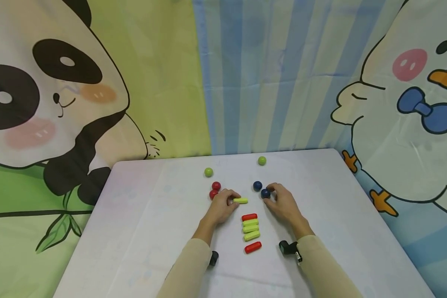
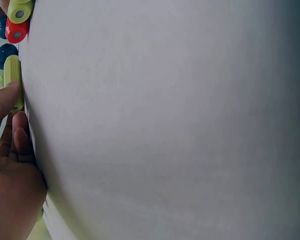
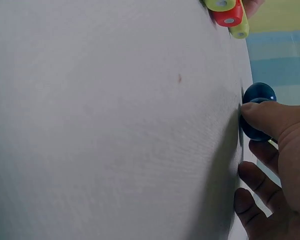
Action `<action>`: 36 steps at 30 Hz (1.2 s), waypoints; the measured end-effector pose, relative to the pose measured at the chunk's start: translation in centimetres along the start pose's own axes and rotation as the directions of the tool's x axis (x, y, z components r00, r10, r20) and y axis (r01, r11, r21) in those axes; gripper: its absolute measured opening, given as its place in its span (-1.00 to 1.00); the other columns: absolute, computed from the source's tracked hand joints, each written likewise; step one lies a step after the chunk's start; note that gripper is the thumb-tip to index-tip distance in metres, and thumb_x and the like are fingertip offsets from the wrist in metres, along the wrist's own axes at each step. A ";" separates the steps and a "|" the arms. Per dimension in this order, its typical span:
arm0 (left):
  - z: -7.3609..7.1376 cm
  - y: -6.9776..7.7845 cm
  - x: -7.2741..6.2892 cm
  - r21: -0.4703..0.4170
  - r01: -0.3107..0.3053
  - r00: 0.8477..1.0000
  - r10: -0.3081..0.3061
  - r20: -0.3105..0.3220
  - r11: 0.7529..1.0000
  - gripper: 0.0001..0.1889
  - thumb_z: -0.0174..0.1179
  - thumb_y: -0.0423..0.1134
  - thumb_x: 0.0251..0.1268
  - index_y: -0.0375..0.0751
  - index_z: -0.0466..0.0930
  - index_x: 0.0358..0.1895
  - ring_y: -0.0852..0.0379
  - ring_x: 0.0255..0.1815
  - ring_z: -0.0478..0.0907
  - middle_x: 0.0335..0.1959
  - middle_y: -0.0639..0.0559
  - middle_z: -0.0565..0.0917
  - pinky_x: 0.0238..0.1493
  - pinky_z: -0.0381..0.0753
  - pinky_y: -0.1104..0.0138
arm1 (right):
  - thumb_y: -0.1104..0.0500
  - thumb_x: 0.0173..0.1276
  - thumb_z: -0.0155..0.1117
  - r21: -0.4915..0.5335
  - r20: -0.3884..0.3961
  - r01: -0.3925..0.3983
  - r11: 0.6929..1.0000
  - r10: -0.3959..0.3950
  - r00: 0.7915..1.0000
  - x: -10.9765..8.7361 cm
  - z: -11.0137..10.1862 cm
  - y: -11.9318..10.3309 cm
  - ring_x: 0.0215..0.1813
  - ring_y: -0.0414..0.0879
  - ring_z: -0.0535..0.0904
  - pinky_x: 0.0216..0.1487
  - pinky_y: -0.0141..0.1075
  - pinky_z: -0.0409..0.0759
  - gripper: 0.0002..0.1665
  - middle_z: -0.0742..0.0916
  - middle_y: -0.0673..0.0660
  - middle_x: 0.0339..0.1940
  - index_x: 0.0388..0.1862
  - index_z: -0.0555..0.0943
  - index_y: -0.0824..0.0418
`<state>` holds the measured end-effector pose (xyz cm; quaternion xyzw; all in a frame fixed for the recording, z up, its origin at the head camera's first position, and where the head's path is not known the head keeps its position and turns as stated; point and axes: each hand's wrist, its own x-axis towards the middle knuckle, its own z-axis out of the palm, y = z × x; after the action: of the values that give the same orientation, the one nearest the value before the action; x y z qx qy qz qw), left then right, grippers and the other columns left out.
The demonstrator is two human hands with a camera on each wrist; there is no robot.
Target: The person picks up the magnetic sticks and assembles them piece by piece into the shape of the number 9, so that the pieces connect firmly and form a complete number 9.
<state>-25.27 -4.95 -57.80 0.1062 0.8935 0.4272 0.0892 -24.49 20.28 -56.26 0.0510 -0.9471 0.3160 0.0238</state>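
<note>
My left hand [image 1: 220, 205] pinches a short yellow-green rod [image 1: 241, 200] between thumb and fingers, close over the table. In the left wrist view the thumb lies along this ribbed rod [image 2: 13, 80]. My right hand [image 1: 284, 203] holds a dark blue ball [image 1: 265, 193] between thumb and index finger, its other fingers loosely bent. Just beyond that ball sits a second dark blue ball [image 1: 257, 186]. Two red balls [image 1: 216, 186] lie beside the left hand's fingers. Between the forearms is a column of rods: a red rod [image 1: 249, 217], several yellow-green rods [image 1: 251, 229], and a nearer red rod [image 1: 253, 247].
Two green balls lie toward the back of the white table [image 1: 152, 231], one at the left [image 1: 208, 172] and one at the right [image 1: 262, 160]. A cartoon-printed curtain [image 1: 246, 74] hangs behind the table's back edge. Black wrist cameras [image 1: 287, 247] sit low beside the sleeves.
</note>
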 end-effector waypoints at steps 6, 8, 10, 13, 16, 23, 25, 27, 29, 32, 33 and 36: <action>0.2 0.0 -0.1 -0.010 0.005 1.000 -0.005 0.000 1.000 -0.76 0.32 -0.20 0.43 0.14 0.66 0.09 0.14 -0.19 0.44 -0.17 0.17 0.52 -0.16 0.47 0.34 | 0.16 0.34 0.48 0.034 0.026 0.012 0.999 -0.013 1.000 -0.3 0.4 -0.3 0.00 0.05 0.59 0.10 -0.03 0.61 -0.49 0.67 0.16 0.18 0.23 0.56 0.17; 0.2 0.0 -0.2 -0.010 -0.002 1.000 0.002 -0.003 1.000 -0.77 0.31 -0.19 0.44 0.14 0.66 0.09 0.14 -0.19 0.44 -0.16 0.18 0.52 -0.15 0.47 0.34 | 0.16 0.34 0.47 0.046 0.039 0.015 0.999 -0.016 0.999 -0.4 0.5 -0.3 0.00 0.03 0.57 0.09 -0.05 0.60 -0.49 0.67 0.15 0.19 0.24 0.55 0.16; 0.2 0.0 -0.2 -0.012 -0.015 1.000 0.015 -0.008 1.000 -0.77 0.31 -0.20 0.44 0.13 0.66 0.09 0.14 -0.20 0.44 -0.17 0.17 0.53 -0.16 0.47 0.33 | 0.16 0.34 0.47 0.064 0.053 0.016 0.998 -0.019 0.998 -0.4 0.7 -0.4 -0.02 0.02 0.55 0.07 -0.07 0.59 -0.48 0.67 0.14 0.19 0.24 0.55 0.14; 0.1 0.0 -0.3 -0.014 -0.024 1.000 0.024 -0.010 1.000 -0.76 0.31 -0.20 0.44 0.13 0.67 0.09 0.14 -0.20 0.44 -0.17 0.16 0.53 -0.16 0.46 0.33 | 0.15 0.34 0.47 0.079 0.072 0.024 0.997 -0.029 0.997 -0.5 0.9 -0.6 -0.03 -0.01 0.54 0.04 -0.11 0.57 -0.48 0.67 0.12 0.19 0.25 0.55 0.13; 0.0 -0.1 -0.2 -0.009 -0.008 1.000 0.008 -0.016 1.000 -0.75 0.30 -0.18 0.45 0.17 0.66 0.11 0.15 -0.18 0.44 -0.18 0.16 0.51 -0.16 0.47 0.34 | 0.12 0.34 0.48 0.083 0.079 0.031 0.996 -0.037 0.996 -0.4 1.0 -1.0 -0.07 -0.03 0.52 -0.01 -0.15 0.55 -0.47 0.68 0.09 0.18 0.25 0.55 0.12; -0.7 -0.8 0.1 -0.046 0.005 0.998 -0.008 -0.055 0.999 -0.78 0.31 -0.21 0.44 0.09 0.68 0.08 0.16 -0.19 0.48 -0.10 0.12 0.57 -0.12 0.51 0.33 | 0.09 0.33 0.49 0.092 0.090 0.058 0.994 -0.066 0.994 -0.1 1.8 -1.4 -0.16 -0.09 0.48 -0.15 -0.24 0.47 -0.47 0.69 0.06 0.13 0.25 0.57 0.10; -0.7 -0.9 0.1 -0.047 0.007 0.998 -0.010 -0.056 0.999 -0.78 0.31 -0.21 0.43 0.10 0.68 0.07 0.16 -0.19 0.49 -0.07 0.13 0.59 -0.11 0.53 0.33 | 0.08 0.33 0.49 0.088 0.096 0.072 0.994 -0.080 0.992 -0.1 2.0 -1.5 -0.18 -0.11 0.48 -0.17 -0.26 0.47 -0.46 0.69 0.05 0.12 0.26 0.57 0.09; -0.7 -1.0 0.1 -0.042 0.008 0.999 -0.010 -0.050 0.999 -0.77 0.32 -0.21 0.43 0.11 0.68 0.08 0.17 -0.18 0.49 -0.07 0.13 0.59 -0.11 0.54 0.35 | 0.07 0.33 0.49 0.086 0.099 0.081 0.993 -0.090 0.991 -0.1 2.2 -1.7 -0.20 -0.12 0.48 -0.19 -0.26 0.47 -0.46 0.70 0.04 0.11 0.26 0.58 0.07; -0.7 -1.1 0.2 -0.032 -0.001 0.999 0.000 -0.045 0.999 -0.77 0.32 -0.20 0.43 0.12 0.69 0.09 0.17 -0.18 0.48 -0.09 0.13 0.57 -0.11 0.53 0.35 | 0.07 0.33 0.50 0.087 0.094 0.089 0.992 -0.097 0.991 0.0 2.3 -1.9 -0.22 -0.12 0.47 -0.20 -0.26 0.46 -0.47 0.71 0.04 0.11 0.25 0.58 0.07; -0.6 -1.0 0.3 -0.019 -0.023 0.999 0.022 -0.043 1.000 -0.76 0.31 -0.21 0.44 0.12 0.69 0.09 0.16 -0.17 0.47 -0.14 0.12 0.55 -0.12 0.51 0.34 | 0.08 0.33 0.50 0.092 0.085 0.105 0.990 -0.113 0.990 0.0 2.3 -2.1 -0.24 -0.12 0.47 -0.21 -0.26 0.45 -0.49 0.71 0.04 0.09 0.23 0.59 0.08; -0.6 -1.0 0.3 -0.015 -0.027 0.999 0.026 -0.042 1.000 -0.76 0.31 -0.21 0.44 0.12 0.69 0.09 0.16 -0.17 0.46 -0.15 0.12 0.54 -0.12 0.50 0.33 | 0.08 0.34 0.50 0.093 0.085 0.111 0.990 -0.119 0.989 0.1 2.3 -2.1 -0.23 -0.12 0.47 -0.21 -0.26 0.45 -0.49 0.71 0.04 0.09 0.23 0.59 0.09; -0.5 -0.9 0.3 -0.009 -0.027 0.999 0.027 -0.040 1.000 -0.76 0.30 -0.21 0.45 0.13 0.68 0.10 0.15 -0.17 0.46 -0.17 0.13 0.52 -0.12 0.49 0.33 | 0.09 0.34 0.49 0.092 0.094 0.118 0.989 -0.127 0.987 0.2 2.3 -2.2 -0.23 -0.12 0.48 -0.21 -0.26 0.45 -0.49 0.71 0.04 0.08 0.23 0.58 0.10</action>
<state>-25.78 -5.82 -58.20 0.1093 0.8914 0.4348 0.0664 -24.44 17.13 -56.82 0.1257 -0.9277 0.3516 -0.0062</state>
